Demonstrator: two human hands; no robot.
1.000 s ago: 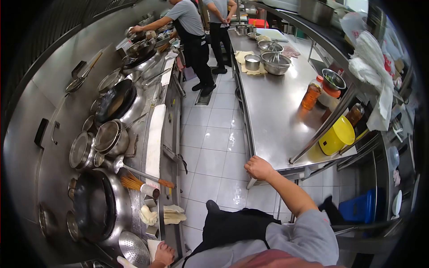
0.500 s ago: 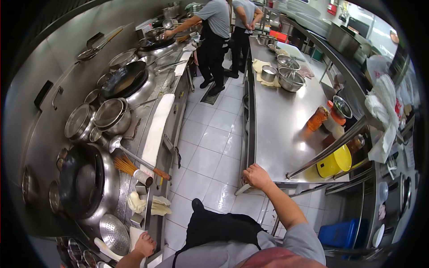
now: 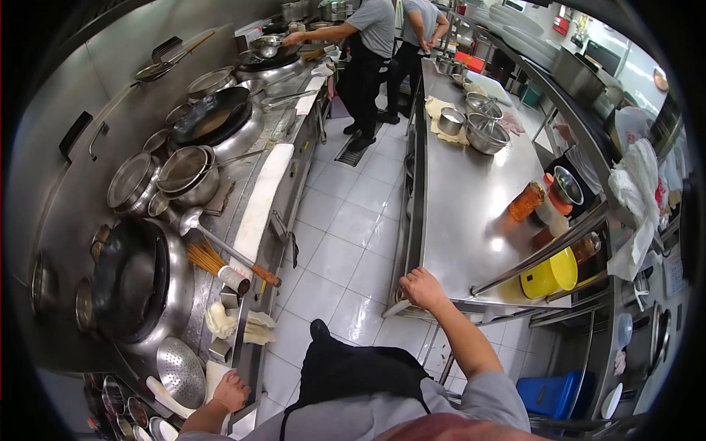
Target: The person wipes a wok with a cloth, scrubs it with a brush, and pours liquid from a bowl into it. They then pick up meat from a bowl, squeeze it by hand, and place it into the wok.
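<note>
My left hand point(image 3: 232, 391) rests at the front edge of the stove counter point(image 3: 247, 353), its fingers curled over the rim. Beside it are a white cloth point(image 3: 215, 376) and a round perforated skimmer point(image 3: 181, 373). Across the aisle, my right hand point(image 3: 421, 288) is closed over the near corner of the steel worktable point(image 3: 463, 220). Neither hand lifts anything. Just beyond my left hand lie a pale folded cloth point(image 3: 259, 327), a bamboo brush point(image 3: 213, 266) and a long-handled ladle point(image 3: 228, 246). A large black wok point(image 3: 132, 283) sits on the nearest burner.
Two co-workers point(image 3: 368, 66) stand at the aisle's far end, one reaching over a wok. Metal bowls point(image 3: 487, 134), an orange-filled bottle point(image 3: 526, 201) and a yellow container point(image 3: 549, 273) stand on the worktable. A blue bin point(image 3: 548, 397) is low right. White tiles point(image 3: 334, 250) cover the aisle floor.
My view has turned slightly, so the far end sits further right. Both my hands stay on the same edges. The co-worker's outstretched hand has moved slightly above the far wok.
</note>
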